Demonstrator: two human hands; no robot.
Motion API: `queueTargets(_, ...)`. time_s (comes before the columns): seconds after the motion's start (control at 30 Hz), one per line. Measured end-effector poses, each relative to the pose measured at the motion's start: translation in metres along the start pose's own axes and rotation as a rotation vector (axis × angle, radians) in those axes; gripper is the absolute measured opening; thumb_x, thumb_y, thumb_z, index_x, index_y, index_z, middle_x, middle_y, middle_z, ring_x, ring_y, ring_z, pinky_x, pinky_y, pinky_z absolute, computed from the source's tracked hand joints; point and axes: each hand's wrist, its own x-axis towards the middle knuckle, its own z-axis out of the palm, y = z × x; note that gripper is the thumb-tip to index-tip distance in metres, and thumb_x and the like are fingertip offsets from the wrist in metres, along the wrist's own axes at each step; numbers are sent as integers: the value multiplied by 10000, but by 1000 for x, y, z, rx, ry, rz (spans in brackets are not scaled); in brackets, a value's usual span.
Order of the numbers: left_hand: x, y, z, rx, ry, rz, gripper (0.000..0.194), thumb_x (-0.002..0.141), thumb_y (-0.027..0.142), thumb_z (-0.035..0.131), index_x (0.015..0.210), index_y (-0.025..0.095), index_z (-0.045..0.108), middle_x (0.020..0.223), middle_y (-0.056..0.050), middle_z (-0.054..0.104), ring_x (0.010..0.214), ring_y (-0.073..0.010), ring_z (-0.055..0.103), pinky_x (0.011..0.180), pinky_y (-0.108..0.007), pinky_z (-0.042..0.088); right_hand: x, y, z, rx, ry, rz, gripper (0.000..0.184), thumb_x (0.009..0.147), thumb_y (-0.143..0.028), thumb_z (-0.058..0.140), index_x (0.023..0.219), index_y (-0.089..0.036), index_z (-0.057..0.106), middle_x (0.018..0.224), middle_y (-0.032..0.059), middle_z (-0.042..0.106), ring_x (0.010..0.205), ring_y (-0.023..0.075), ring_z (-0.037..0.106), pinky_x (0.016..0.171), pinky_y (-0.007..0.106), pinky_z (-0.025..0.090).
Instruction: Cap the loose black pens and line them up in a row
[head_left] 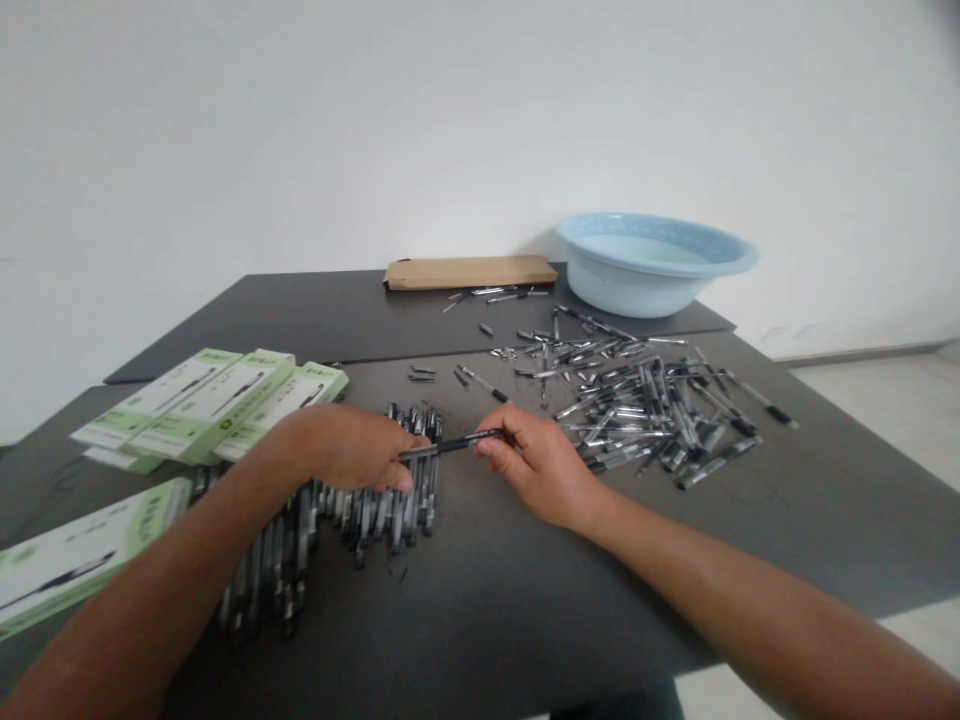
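A black-and-clear pen [450,444] is stretched level between my two hands, above the dark table [480,600]. My left hand [367,450] is closed on its left end, and my right hand [536,460] pinches the cap end with thumb and fingers. Beneath and beside my left hand lie rows of capped pens [397,515], side by side. More lined-up pens [277,560] sit nearer to me, partly covered by my left forearm. To the right of my right hand spreads a loose heap of pens without caps [660,410].
Green-and-white pen boxes [202,400] are stacked at the left, with another box [90,550] closer to me. A light blue basin [652,265] stands at the back right, beside a flat brown cardboard piece [472,272]. Small loose caps [421,374] lie mid-table.
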Motion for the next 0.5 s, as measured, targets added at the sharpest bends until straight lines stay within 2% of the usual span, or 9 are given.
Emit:
queueTargets(0.1,-2,3,-2,-13,-74,-10,402,880,332,510,1262,221,567,1101,-101,698,935,-263,653,763,-294,484,-1,-1,3,-1,1,6,93,906,-259,519,875,-183,562,693,-15,585,658,127,557,617,231,385)
queueTargets(0.2,-3,3,-2,1,-57,-33,419,873,316,519,1282,228,552,1137,-109,683,977,-274,642,792,-310,477,-2,-1,4,15,-2,-1,103,910,-277,513,870,-190,552,689,-13,576,651,131,544,609,235,380)
queueTargets(0.4,-3,4,3,-17,25,-79,375,853,346,542,1205,236,609,1083,-104,701,923,-273,655,756,-314,475,-1,-3,1,19,20,-32,79,911,-269,511,888,-198,540,698,-16,565,649,130,534,605,237,371)
queueTargets(0.5,-4,6,5,-4,26,-112,373,845,329,552,1205,249,608,1045,-94,712,907,-279,658,735,-323,477,-2,-4,-1,8,22,-61,63,905,-253,517,883,-198,537,706,-17,556,643,126,521,596,232,366)
